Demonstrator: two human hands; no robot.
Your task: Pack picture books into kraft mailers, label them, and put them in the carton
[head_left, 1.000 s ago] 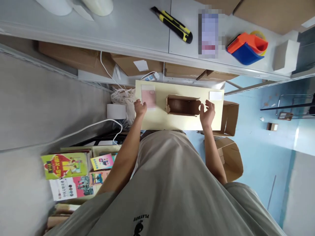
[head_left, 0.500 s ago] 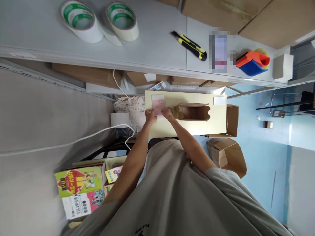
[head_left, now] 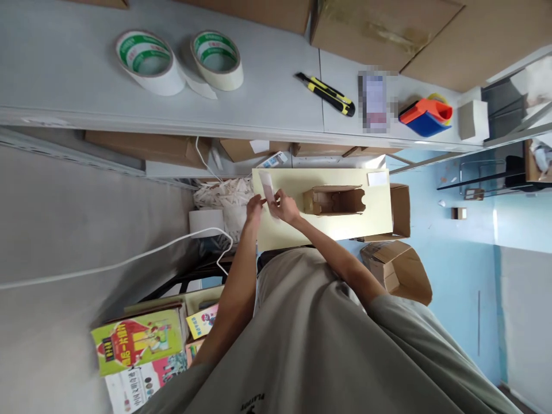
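A thin pink-and-white paper (head_left: 268, 187) is held at the left end of the pale yellow board (head_left: 297, 227), and it now looks like a narrow strip. My right hand (head_left: 286, 208) pinches its near right side, fingers bent round the edge. On the opposite side my left hand (head_left: 255, 207) has its fingers drawn together at the paper's left edge; their exact grip is small and partly hidden. Just right of my right hand lies an open, narrow cardboard box (head_left: 340, 200). A small white card (head_left: 377, 178) rests at the board's right end.
A grey shelf (head_left: 267, 98) crosses above the board, bearing two tape rolls (head_left: 218, 60), a utility knife (head_left: 326, 95) and an orange-blue tape dispenser (head_left: 426, 117). Open cartons (head_left: 399, 270) stand at right. Books (head_left: 138, 339) are stacked lower left, near a white cable (head_left: 129, 261).
The paper went from lying flat and wide to a narrower, tilted or folded strip. My right hand turned and moved over its right side; my left hand shifted slightly left.
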